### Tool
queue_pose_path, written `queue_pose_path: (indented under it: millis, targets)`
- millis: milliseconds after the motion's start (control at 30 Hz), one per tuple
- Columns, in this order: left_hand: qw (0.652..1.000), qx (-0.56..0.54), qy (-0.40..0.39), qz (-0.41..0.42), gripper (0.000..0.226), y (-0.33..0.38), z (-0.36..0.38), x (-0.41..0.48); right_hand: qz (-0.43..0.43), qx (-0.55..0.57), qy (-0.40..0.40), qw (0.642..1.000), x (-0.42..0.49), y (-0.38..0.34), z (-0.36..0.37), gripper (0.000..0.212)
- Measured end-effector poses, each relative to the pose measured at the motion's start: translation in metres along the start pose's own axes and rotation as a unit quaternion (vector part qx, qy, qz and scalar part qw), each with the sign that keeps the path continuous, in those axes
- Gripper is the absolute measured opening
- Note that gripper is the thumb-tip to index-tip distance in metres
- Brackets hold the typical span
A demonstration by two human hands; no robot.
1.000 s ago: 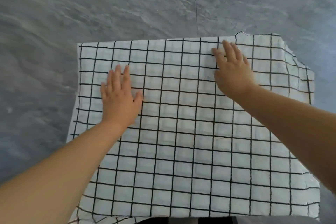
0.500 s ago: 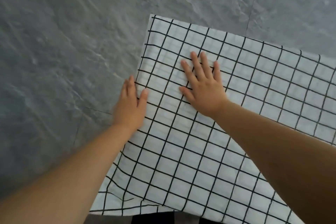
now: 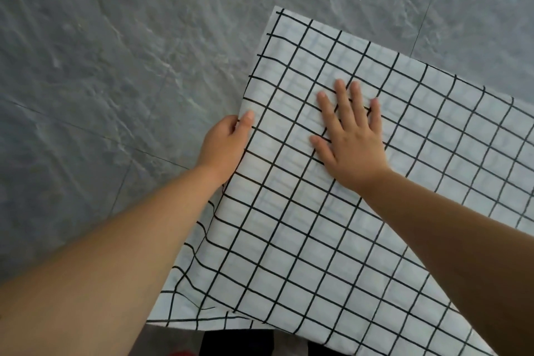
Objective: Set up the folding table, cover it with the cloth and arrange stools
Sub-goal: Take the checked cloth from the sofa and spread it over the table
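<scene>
Our right hand [image 3: 351,139] lies flat, fingers spread wide, on the checked cloth [image 3: 318,240]. At its 9 o'clock our left hand [image 3: 224,147] grips the cloth's edge, thumb on top and fingers hidden beneath. The cloth hides the table entirely and is cut off toward 3 and 5 o'clock. Grey floor [image 3: 115,66] fills 9 to 12 o'clock. A dark shape [image 3: 237,344] at 6 o'clock is hard to make out. Half a second ago the left hand lay flat on that edge.
</scene>
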State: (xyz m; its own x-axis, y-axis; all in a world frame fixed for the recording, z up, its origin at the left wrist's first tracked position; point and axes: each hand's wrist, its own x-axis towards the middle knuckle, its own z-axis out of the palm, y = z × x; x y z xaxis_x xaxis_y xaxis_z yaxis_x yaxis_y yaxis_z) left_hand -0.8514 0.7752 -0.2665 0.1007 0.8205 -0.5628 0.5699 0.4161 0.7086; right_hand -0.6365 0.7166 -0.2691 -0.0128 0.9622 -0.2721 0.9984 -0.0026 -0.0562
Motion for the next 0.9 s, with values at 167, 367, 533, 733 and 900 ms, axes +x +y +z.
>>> queue_pose_path:
  millis: [167, 367, 533, 733, 900]
  targets:
    - [0.994, 0.050, 0.072, 0.060, 0.030, -0.003, 0.001, -0.009, 0.001, 0.001, 0.004, 1.000, 0.000, 0.001, 0.001, 0.067]
    - [0.993, 0.043, 0.095, 0.063, 0.035, -0.004, -0.001, -0.012, 0.001, -0.002, 0.008, 1.000, 0.000, 0.000, 0.002, 0.067]
    - [0.995, 0.010, 0.079, 0.064, 0.029, -0.004, -0.003, -0.012, 0.000, 0.007, 0.005, 1.000, 0.001, 0.001, 0.000, 0.068]
    - [0.991, 0.007, 0.120, 0.064, 0.029, -0.013, -0.010, -0.026, -0.031, 0.004, -0.009, 0.999, -0.001, -0.007, -0.003, 0.071]
    - [0.990, 0.016, 0.130, 0.043, 0.031, -0.034, -0.020, -0.038, -0.054, 0.008, -0.008, 0.998, -0.008, -0.026, 0.002, 0.072]
